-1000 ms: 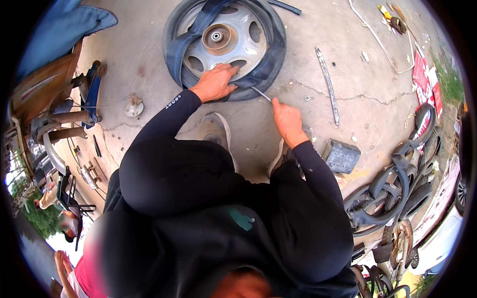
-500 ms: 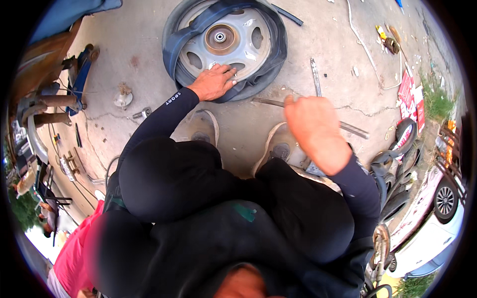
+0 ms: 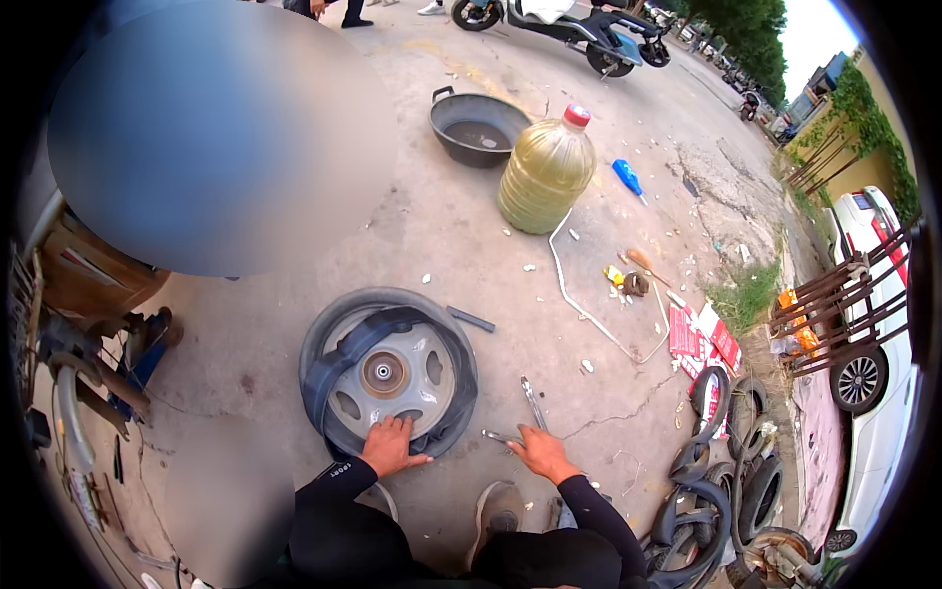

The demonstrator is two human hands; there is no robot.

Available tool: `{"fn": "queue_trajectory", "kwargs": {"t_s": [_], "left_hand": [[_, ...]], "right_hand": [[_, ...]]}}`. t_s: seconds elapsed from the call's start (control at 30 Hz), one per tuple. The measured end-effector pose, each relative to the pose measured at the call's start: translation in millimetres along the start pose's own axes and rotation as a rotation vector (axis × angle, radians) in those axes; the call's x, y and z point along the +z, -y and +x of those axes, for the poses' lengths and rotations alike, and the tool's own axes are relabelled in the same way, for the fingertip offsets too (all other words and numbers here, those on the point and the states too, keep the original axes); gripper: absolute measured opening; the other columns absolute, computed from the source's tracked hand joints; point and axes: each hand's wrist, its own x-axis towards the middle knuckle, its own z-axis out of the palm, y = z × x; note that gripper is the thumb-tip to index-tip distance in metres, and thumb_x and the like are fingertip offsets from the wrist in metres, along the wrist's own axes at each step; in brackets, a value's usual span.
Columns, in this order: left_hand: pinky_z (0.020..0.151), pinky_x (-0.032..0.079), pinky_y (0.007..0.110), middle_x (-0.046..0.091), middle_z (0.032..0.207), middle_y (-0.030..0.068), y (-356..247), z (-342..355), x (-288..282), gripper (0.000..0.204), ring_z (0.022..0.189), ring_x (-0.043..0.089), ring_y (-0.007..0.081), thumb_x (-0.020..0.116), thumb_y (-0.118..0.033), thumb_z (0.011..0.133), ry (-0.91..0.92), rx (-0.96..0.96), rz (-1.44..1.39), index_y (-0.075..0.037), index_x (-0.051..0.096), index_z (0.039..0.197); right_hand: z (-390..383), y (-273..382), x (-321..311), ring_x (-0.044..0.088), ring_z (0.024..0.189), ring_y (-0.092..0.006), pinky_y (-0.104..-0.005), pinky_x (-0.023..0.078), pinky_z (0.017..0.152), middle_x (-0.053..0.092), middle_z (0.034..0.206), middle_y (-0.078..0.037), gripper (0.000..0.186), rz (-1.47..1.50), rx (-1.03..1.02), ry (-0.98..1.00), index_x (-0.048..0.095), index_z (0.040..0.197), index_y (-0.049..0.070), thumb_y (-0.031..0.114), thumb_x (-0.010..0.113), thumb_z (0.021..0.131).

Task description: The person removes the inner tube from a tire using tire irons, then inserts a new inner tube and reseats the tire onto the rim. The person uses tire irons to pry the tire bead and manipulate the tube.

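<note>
A grey wheel rim (image 3: 402,412) with a black tyre (image 3: 317,339) around it lies flat on the concrete in front of my feet. Dark, flattened rubber that looks like an inner tube (image 3: 334,368) is draped over it. My left hand (image 3: 390,449) rests on the near edge of the wheel, fingers stretched out and holding nothing. To its right, my right hand (image 3: 543,454) is closed around a metal tyre lever (image 3: 501,436), whose tip points left toward the wheel. A second tyre lever (image 3: 533,401) lies just beyond that hand.
Beyond the wheel stand a black basin (image 3: 481,147) and a large jug of yellowish liquid (image 3: 548,177). A blue bottle (image 3: 627,179) and white tubing (image 3: 574,299) lie to the right. Old tyres and tubes (image 3: 706,491) are heaped at lower right. A short black strip (image 3: 471,319) lies beside the wheel.
The view has tilted up, bringing the basin, jug and a scooter into sight. My right hand, with the lever, is now lower beside the second lever. My left hand stays at the wheel's near edge.
</note>
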Motion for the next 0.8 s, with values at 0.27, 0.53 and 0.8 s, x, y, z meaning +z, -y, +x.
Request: {"fn": "queue_trajectory", "kwargs": {"t_s": [0.27, 0.53, 0.8], "left_hand": [[0.098, 0.044, 0.046, 0.065, 0.116, 0.0147, 51, -20, -30, 0.094, 0.115, 0.056, 0.0309, 0.064, -0.077, 0.08, 0.184, 0.235, 0.039, 0.0, 0.06, 0.134], [0.092, 0.04, 0.044, 0.066, 0.107, 0.0147, 78, -43, -30, 0.085, 0.107, 0.058, 0.0295, 0.053, -0.077, 0.088, 0.097, 0.19, 0.056, -0.004, 0.064, 0.13], [0.088, 0.041, 0.043, 0.063, 0.101, 0.0131, 70, -34, -23, 0.072, 0.103, 0.057, 0.0294, 0.061, -0.072, 0.085, 0.043, 0.084, -0.042, -0.009, 0.067, 0.119]], "right_hand": [[58, 120, 63, 0.07, 0.098, -0.0402, -0.0452, 0.052, 0.088, 0.071, 0.106, -0.028, 0.059, 0.657, 0.37, 0.056, 0.064, 0.117, -0.007, 0.049, 0.061, 0.098], [26, 206, 37, 0.066, 0.09, -0.0479, -0.0529, 0.052, 0.081, 0.069, 0.094, -0.029, 0.04, 0.417, 0.085, 0.077, 0.065, 0.094, -0.006, 0.033, 0.06, 0.099], [108, 124, 28, 0.066, 0.094, -0.0256, -0.0452, 0.041, 0.098, 0.071, 0.09, -0.008, 0.03, -0.329, -0.581, -0.075, 0.073, 0.087, 0.011, 0.037, 0.061, 0.095]]}}
